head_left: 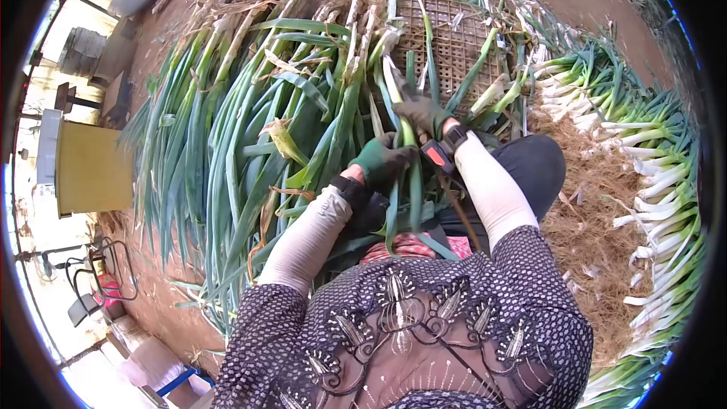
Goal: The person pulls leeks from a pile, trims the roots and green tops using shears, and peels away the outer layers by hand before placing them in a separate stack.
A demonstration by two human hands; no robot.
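A leek [392, 83] lies lengthwise in front of me, its pale shaft pointing away and its green leaves hanging toward my lap. My left hand [382, 159], in a green and dark glove, is closed round its leaves. Higher up, my right hand [424, 113], in a dark glove, grips the same leek's shaft; its fingertips are partly hidden. Beside my right wrist is a black and red object [437, 156] whose kind I cannot make out. A large heap of untrimmed leeks [235, 113] with roots and dry leaves spreads to my left.
A woven bamboo rack [462, 38] with loose leaves on it lies ahead. Cleaned white leeks [659, 204] form a curved row on the right, beside a mound of root trimmings [598, 235]. A yellow box [95, 167] stands at the far left.
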